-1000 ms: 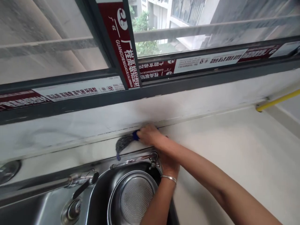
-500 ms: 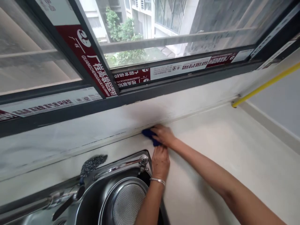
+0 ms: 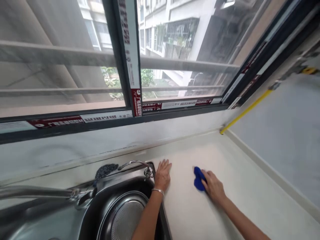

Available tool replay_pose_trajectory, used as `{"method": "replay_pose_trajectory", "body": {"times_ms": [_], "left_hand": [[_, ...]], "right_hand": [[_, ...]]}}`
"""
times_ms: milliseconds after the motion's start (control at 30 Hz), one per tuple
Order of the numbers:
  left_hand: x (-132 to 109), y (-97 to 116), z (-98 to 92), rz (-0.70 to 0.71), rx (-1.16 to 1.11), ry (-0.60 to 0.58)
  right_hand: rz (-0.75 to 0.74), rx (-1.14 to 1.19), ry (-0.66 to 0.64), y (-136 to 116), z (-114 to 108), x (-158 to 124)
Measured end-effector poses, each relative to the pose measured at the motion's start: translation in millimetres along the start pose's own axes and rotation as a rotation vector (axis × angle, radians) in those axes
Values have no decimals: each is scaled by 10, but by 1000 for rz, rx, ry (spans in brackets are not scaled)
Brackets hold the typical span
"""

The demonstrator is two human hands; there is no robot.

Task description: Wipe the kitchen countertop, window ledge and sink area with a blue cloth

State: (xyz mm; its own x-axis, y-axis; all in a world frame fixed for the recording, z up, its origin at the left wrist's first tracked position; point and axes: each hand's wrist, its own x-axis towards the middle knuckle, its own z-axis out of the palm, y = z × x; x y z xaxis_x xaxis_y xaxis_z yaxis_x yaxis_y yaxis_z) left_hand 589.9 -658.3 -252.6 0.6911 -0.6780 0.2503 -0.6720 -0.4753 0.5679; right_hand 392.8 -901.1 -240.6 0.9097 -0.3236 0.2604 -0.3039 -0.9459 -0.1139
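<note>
My right hand (image 3: 214,186) grips a bunched blue cloth (image 3: 199,179) and presses it on the pale countertop (image 3: 185,206). Its fingers wrap over the cloth's right side. Beside the sink's right rim, my left hand (image 3: 163,175) lies flat on the counter with fingers stretched toward the window, a silver bracelet at the wrist. It holds nothing. A clear stretch of counter separates the two hands.
Left of my hands is a steel sink (image 3: 120,182) with a round perforated metal pan (image 3: 130,218) in it. A small curved tap (image 3: 148,172), a large faucet (image 3: 82,195) and a dark mesh scrubber (image 3: 107,170) sit around it. A yellow pipe (image 3: 246,111) rises at the back right corner.
My right hand has brought the blue cloth from the back wall edge rightward and nearer to me. The left hand has come away from it and spread on the counter. The view has shifted.
</note>
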Motion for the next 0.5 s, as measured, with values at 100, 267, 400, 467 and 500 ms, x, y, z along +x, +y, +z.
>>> {"method": "replay_pose_trajectory", "body": {"times_ms": [100, 267, 400, 467, 500], "left_hand": [[-494, 102, -89, 72, -12, -73], [-1807, 185, -649, 67, -53, -148], [-2984, 58, -1310, -17, 62, 12], [-3537, -49, -1579, -132, 197, 185], [-3798, -100, -1686, -182, 272, 241]], "right_hand": [[-71, 33, 87, -3, -45, -757], [-101, 63, 64, -166, -287, -1793], [-37, 40, 75, -389, -454, -2088], [-18, 26, 92, -455, -479, -2099], [-10, 19, 90, -463, -482, -2089]]}}
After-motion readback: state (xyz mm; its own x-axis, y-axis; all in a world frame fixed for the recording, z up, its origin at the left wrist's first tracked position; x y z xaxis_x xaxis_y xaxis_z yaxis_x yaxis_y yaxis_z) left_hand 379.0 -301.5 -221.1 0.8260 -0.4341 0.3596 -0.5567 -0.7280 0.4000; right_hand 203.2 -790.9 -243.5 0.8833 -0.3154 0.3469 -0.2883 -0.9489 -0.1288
